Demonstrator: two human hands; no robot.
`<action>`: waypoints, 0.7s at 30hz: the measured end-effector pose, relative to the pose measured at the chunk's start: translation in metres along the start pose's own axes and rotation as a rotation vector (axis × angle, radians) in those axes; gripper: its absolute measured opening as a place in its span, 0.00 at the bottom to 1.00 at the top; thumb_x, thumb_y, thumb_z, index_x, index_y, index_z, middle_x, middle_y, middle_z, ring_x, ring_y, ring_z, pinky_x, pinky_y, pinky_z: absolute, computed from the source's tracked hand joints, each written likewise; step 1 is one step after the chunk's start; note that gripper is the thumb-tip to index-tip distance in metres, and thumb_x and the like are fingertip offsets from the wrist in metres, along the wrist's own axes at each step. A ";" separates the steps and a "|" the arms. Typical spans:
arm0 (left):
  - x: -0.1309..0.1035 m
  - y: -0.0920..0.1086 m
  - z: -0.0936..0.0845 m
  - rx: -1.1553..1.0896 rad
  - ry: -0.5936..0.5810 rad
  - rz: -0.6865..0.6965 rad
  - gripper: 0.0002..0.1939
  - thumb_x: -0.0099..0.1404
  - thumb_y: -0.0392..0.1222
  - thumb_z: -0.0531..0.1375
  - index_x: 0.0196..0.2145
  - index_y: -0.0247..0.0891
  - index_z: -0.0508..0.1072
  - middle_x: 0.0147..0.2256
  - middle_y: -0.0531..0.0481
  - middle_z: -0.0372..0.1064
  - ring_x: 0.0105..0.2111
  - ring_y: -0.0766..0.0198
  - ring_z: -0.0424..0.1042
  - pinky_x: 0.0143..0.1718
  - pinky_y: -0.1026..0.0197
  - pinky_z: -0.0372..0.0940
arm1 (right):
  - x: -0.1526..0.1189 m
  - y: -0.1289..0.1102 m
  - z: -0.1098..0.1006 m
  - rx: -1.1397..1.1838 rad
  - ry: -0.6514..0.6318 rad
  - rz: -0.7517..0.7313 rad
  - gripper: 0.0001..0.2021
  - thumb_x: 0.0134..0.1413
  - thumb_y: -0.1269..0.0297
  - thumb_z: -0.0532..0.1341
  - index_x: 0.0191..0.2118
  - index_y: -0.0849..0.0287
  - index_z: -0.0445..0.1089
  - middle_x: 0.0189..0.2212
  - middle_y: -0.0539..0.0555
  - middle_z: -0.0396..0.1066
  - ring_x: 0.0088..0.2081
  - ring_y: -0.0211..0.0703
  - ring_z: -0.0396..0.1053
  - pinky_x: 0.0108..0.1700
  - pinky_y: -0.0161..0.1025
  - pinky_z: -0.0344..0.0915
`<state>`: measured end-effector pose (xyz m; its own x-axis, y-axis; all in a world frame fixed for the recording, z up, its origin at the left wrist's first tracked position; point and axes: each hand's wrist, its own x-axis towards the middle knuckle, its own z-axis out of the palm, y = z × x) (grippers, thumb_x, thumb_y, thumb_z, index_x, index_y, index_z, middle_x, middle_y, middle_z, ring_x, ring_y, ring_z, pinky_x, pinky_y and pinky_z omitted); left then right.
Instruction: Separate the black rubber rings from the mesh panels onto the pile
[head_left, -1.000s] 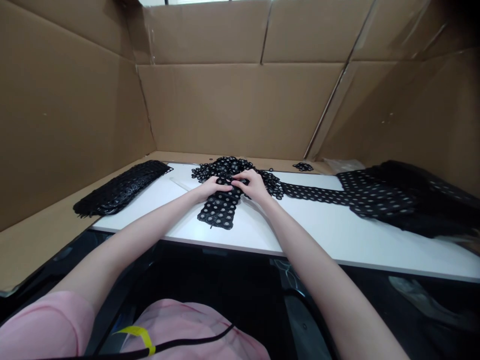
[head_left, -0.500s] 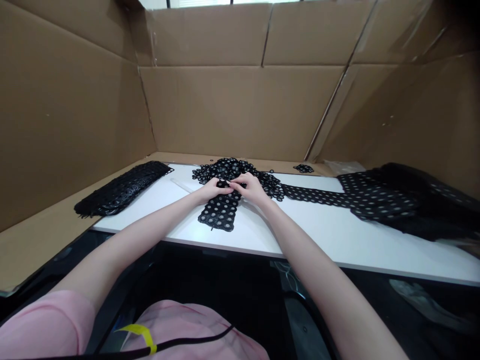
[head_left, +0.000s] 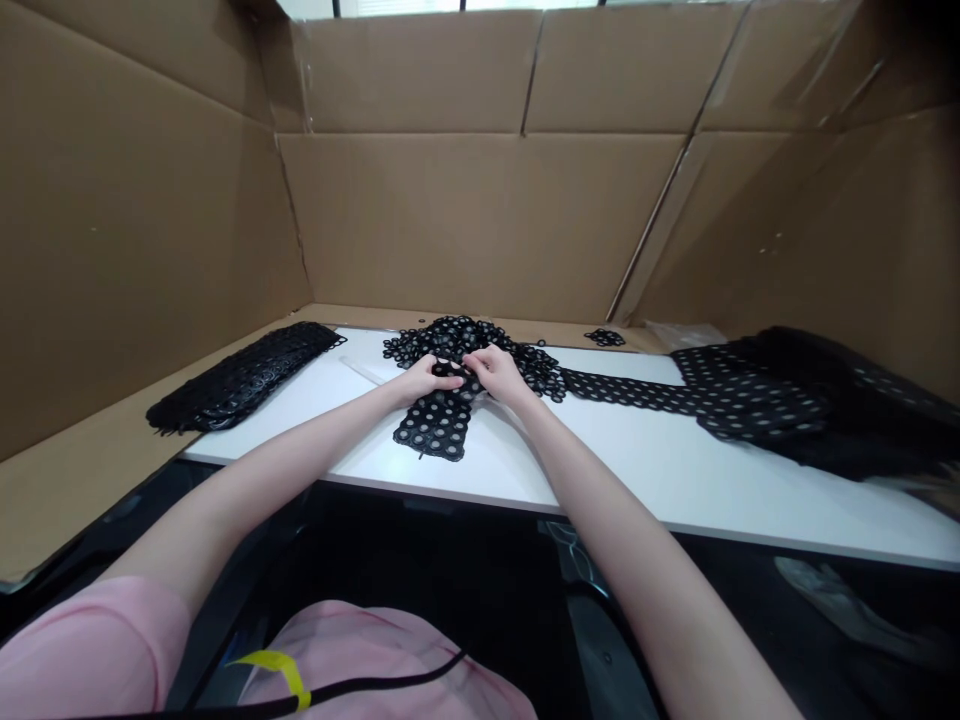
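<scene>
A black strip patterned with round holes point(head_left: 435, 428) hangs down over the white table in the middle, its lower end lying flat toward the front edge. My left hand point(head_left: 427, 380) grips the strip's upper left side, thumb on top. At its upper right side, my right hand point(head_left: 493, 374) has its fingertips pinched together on the strip's edge; any small piece between them is too tiny to make out. Directly behind both hands lies a heap of loose black rings point(head_left: 457, 333), partly hidden by them.
On the left lies a bundle of black openwork material point(head_left: 247, 378). A perforated black band point(head_left: 637, 391) runs right to a dark dotted pile point(head_left: 780, 400). A few black rings point(head_left: 604, 337) sit at the back. Cardboard walls point(head_left: 480, 220) enclose the white table point(head_left: 600, 470).
My right hand has shifted slightly away from my left thumb, and more of the strip shows between the hands. My left hand keeps its grip.
</scene>
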<state>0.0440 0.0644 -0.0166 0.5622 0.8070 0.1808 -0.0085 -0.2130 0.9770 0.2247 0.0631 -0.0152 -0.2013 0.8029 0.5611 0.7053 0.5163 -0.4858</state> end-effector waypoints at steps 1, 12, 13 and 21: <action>0.000 0.000 0.000 0.011 -0.004 0.007 0.21 0.45 0.46 0.71 0.35 0.32 0.78 0.36 0.44 0.75 0.39 0.59 0.71 0.49 0.55 0.61 | 0.001 0.001 -0.001 -0.002 0.006 0.014 0.18 0.58 0.58 0.53 0.20 0.57 0.68 0.19 0.49 0.68 0.30 0.41 0.64 0.36 0.38 0.56; -0.003 0.002 -0.001 -0.141 0.022 -0.029 0.21 0.42 0.45 0.72 0.33 0.31 0.76 0.31 0.47 0.74 0.34 0.62 0.71 0.46 0.56 0.62 | -0.010 -0.002 -0.017 0.090 0.022 -0.092 0.09 0.50 0.57 0.63 0.30 0.55 0.77 0.30 0.52 0.77 0.34 0.44 0.68 0.41 0.41 0.61; -0.003 0.003 -0.002 -0.164 0.003 -0.044 0.22 0.42 0.44 0.73 0.34 0.31 0.76 0.32 0.47 0.74 0.34 0.62 0.71 0.46 0.56 0.62 | -0.010 -0.003 -0.017 0.094 0.034 -0.098 0.09 0.50 0.57 0.63 0.30 0.55 0.77 0.30 0.53 0.77 0.34 0.44 0.68 0.41 0.41 0.61; -0.005 0.009 -0.001 -0.050 -0.079 -0.068 0.22 0.43 0.40 0.72 0.38 0.32 0.78 0.37 0.45 0.76 0.37 0.60 0.72 0.48 0.55 0.63 | -0.008 -0.010 -0.012 0.038 0.067 -0.161 0.09 0.52 0.63 0.61 0.24 0.56 0.74 0.24 0.52 0.72 0.31 0.42 0.63 0.37 0.40 0.59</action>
<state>0.0405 0.0589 -0.0082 0.6260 0.7724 0.1069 -0.0090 -0.1300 0.9915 0.2273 0.0482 -0.0072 -0.2628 0.6881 0.6763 0.6413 0.6483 -0.4104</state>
